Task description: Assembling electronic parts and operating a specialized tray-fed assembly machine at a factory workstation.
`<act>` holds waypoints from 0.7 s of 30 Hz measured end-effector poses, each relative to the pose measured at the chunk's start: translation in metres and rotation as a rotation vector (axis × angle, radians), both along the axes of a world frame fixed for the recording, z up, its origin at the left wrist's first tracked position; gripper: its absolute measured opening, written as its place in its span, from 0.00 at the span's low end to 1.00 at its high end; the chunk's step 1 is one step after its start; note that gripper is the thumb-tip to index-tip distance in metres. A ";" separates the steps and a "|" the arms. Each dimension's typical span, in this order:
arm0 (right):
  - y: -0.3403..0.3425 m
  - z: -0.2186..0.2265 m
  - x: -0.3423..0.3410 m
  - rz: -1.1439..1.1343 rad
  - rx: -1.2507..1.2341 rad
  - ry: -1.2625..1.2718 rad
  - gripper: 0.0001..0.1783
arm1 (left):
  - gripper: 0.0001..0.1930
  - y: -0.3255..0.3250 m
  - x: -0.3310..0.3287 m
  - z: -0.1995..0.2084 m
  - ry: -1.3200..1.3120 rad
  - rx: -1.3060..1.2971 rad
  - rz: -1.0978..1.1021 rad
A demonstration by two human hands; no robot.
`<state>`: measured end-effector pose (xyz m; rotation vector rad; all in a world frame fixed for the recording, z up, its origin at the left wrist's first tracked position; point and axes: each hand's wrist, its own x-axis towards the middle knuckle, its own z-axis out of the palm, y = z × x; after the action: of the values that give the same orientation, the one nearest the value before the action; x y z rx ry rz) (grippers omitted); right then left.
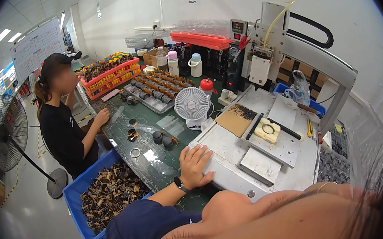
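The left hand (196,166) rests on the near left edge of the white machine table (226,155), fingers spread apart and thumb held wide, gripping nothing. The right hand does not show, so I cannot tell how its fingers stand; bare skin fills the near edge of the view, perhaps a raised arm, but it is too close to the camera to be sure.

The black ring (263,130) lies on a pale block (271,139), to the right of the left hand and farther in, well apart from it. The block sits over a silver plate (290,154), between two dark bars, and the machine head (259,70) hangs beyond it on the far side.

The left hand seems to serve as a brace. To do that well, a light, relaxed touch at the rim is enough, with the fingers and the watch (179,183) clear of the plate and anything that might slide. Reaching in is best done with both hands in sight, checking that the ring lies flat and centred on its block. The cardboard (230,125) at the table's far left carries small dark bits (243,111), so a bump there could scatter them. The small fan (192,104) stands near them too; a strong breeze might do the same.
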<state>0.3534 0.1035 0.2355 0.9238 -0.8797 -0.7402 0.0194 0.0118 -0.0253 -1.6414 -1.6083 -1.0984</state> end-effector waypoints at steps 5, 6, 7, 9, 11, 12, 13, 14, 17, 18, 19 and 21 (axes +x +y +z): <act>0.000 -0.005 0.003 -0.045 -0.037 0.021 0.37 | 0.31 0.000 -0.001 0.000 0.008 -0.004 0.002; 0.000 -0.006 0.004 -0.054 -0.045 0.025 0.37 | 0.31 0.000 -0.001 0.000 0.007 -0.005 0.003; 0.000 -0.007 0.004 -0.062 -0.053 0.030 0.37 | 0.31 0.000 -0.001 -0.001 0.005 -0.006 0.003; 0.001 -0.010 0.004 -0.078 -0.069 0.038 0.37 | 0.31 0.000 -0.001 0.000 0.006 -0.008 0.004; 0.001 -0.012 0.005 -0.093 -0.085 0.046 0.37 | 0.31 0.001 -0.001 -0.001 0.006 -0.010 0.005; 0.002 -0.013 0.005 -0.100 -0.093 0.050 0.37 | 0.31 0.001 -0.001 -0.001 0.006 -0.008 0.005; 0.002 -0.014 0.005 -0.107 -0.101 0.053 0.37 | 0.31 0.001 -0.001 -0.001 0.004 -0.007 0.004; 0.002 -0.015 0.005 -0.113 -0.108 0.057 0.37 | 0.31 0.001 -0.002 -0.001 0.004 -0.008 0.005; 0.003 -0.018 0.005 -0.134 -0.130 0.067 0.37 | 0.31 0.001 -0.001 -0.002 0.005 -0.007 0.005; 0.003 -0.019 0.005 -0.141 -0.136 0.071 0.37 | 0.31 0.001 -0.001 -0.003 -0.012 -0.007 -0.003; 0.003 -0.019 0.005 -0.148 -0.143 0.074 0.37 | 0.31 0.001 -0.001 -0.004 -0.029 -0.007 -0.011; 0.003 -0.021 0.005 -0.164 -0.156 0.081 0.37 | 0.31 0.001 -0.001 -0.002 -0.014 -0.007 -0.004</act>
<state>0.3581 0.1063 0.2148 0.6850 -0.9353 -0.8310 0.0185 0.0125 -0.0271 -1.6460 -1.6201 -1.1094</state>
